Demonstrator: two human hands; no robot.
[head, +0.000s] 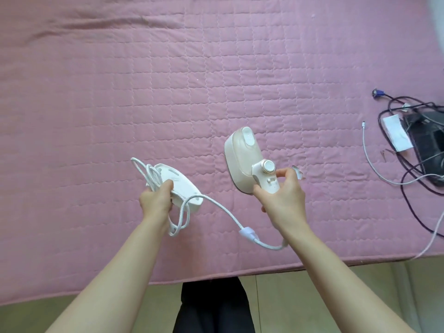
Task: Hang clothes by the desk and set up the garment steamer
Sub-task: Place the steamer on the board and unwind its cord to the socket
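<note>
I've got the right hand (281,198) curled round the handle of the garment steamer (247,162), head pointing away from the grip, thumb by the dial. Left hand (157,198) clutches the white base (180,188) plus coiled cord (153,174) (one loop dangles below the grip). Both hover over the pink bed (168,80); a cable tangle (413,140) lies well right of my right grip.

We see a pink quilted bed cover (168,92) spanning the frame. On its right edge: a tangle of dark cables (408,188), 1 white cable (374,169), a black device (430,140), white paper (396,133).
</note>
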